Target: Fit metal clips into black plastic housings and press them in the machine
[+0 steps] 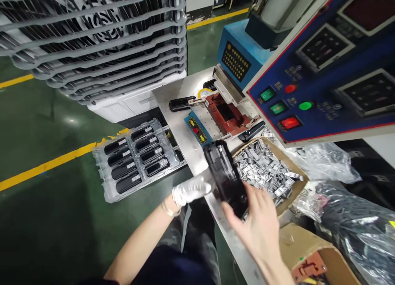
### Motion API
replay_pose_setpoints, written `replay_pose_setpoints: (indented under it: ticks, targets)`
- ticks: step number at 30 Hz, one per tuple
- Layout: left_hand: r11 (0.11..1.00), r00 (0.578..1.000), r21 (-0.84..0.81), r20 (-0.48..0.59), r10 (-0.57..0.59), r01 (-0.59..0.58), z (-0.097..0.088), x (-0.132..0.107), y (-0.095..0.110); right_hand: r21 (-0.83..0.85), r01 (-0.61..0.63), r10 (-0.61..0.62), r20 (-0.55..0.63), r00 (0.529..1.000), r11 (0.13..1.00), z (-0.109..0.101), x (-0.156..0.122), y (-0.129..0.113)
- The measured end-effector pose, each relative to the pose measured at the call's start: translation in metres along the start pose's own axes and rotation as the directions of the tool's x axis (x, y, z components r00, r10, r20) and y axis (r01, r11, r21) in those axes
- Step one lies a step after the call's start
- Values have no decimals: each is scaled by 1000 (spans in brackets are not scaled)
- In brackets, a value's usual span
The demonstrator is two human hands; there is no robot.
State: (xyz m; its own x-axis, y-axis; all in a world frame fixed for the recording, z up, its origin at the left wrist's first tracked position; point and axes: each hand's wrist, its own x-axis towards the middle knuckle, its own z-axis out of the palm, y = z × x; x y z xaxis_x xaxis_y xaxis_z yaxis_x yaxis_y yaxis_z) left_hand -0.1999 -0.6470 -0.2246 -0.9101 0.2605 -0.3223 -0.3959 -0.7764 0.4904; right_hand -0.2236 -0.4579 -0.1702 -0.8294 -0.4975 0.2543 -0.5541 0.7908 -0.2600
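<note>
My left hand (191,190), in a white glove, and my bare right hand (256,219) both grip a glossy black plastic piece (225,178), holding it tilted above the steel worktable (188,128). Its exact kind is hard to tell. Just beyond my right hand lies a cardboard box (296,182) heaped with small silver metal parts (262,169). A clear blister tray (135,159) holding several black oblong items in two rows sits left of my left hand. A red die fixture (225,114) stands on the table, further ahead.
A tall stack of grey trays (92,38) rises at the upper left. A blue press machine (321,83) with lit buttons and displays overhangs the right. Plastic bags (358,231) and another cardboard box (308,256) lie at the lower right. The green floor has yellow lines (46,165).
</note>
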Motion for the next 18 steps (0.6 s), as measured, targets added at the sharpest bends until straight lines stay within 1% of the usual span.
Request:
replay_pose_setpoints:
  ticks: [1,3,5,6,8,9,11,14,16,18]
  targets:
    - [1000,1000,29,-19,3,-3,-10,10,5,-56,7,-7,2,1000,998,7,14,16]
    - [995,995,102,-95,3,6,-34,25,15,-174,-17,22,26,999,985,19,46,47]
    - [982,981,186,-195,8,29,-59,33,26,-305,-73,109,104,989,950,27,79,69]
    - [972,970,230,-242,15,42,-71,36,32,-364,-101,165,150,975,926,30,96,75]
    - [947,947,314,-320,37,69,-93,43,46,-438,-136,252,219,943,889,34,127,81]
    - [931,934,355,-353,50,84,-102,47,54,-449,-150,278,234,932,881,37,141,82]
    - [891,909,439,-407,85,113,-116,58,71,-440,-168,293,233,927,882,43,166,80]
    - [822,884,555,-439,162,125,-128,80,96,-429,-193,311,226,923,882,53,194,77]
    - [785,878,609,-430,210,111,-133,95,109,-429,-210,325,216,921,878,59,208,75]
    - [761,875,642,-418,245,94,-139,110,117,-430,-218,331,208,920,876,64,218,74]
